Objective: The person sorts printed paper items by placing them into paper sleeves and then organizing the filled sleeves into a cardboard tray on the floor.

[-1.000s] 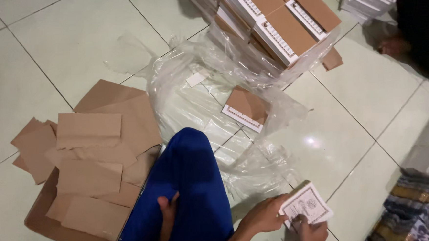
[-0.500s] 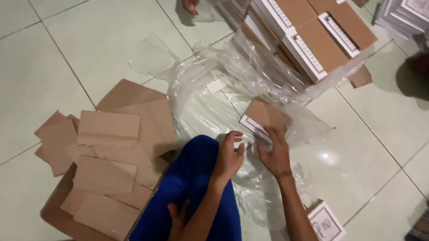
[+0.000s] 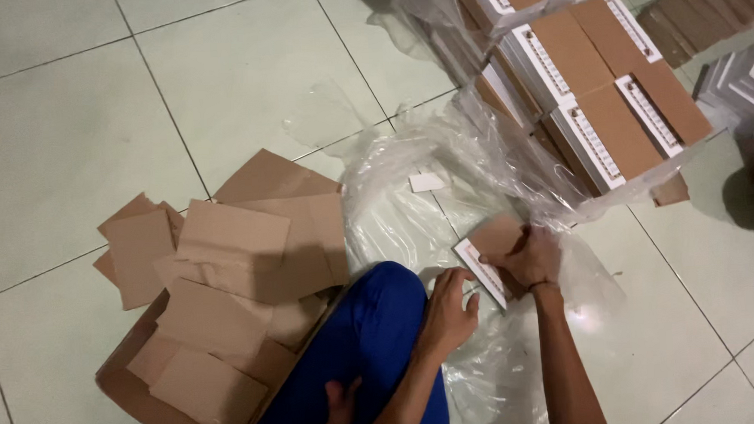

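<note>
The small pack (image 3: 493, 256), brown card wrap with white edge, lay on crinkled clear plastic sheeting (image 3: 411, 210), its long axis running near-right to far-left. The right hand (image 3: 534, 257) gripped its far-right end, fingers curled closed. The left hand (image 3: 448, 311) sat just near-left, fingers loosely bent, touching its white edge.

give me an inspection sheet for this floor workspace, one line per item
surface: pale tiled floor.
job's things: small bundle with brown card cover, lying on clear plastic wrap.
clutter: brown cardboard pieces piled over an open box.
grippers: right hand grips the bundle; left hand touches its near edge.
cables: nothing seen.
surroundings: stacked wrapped bundles at upper right, blue-clad knee.
</note>
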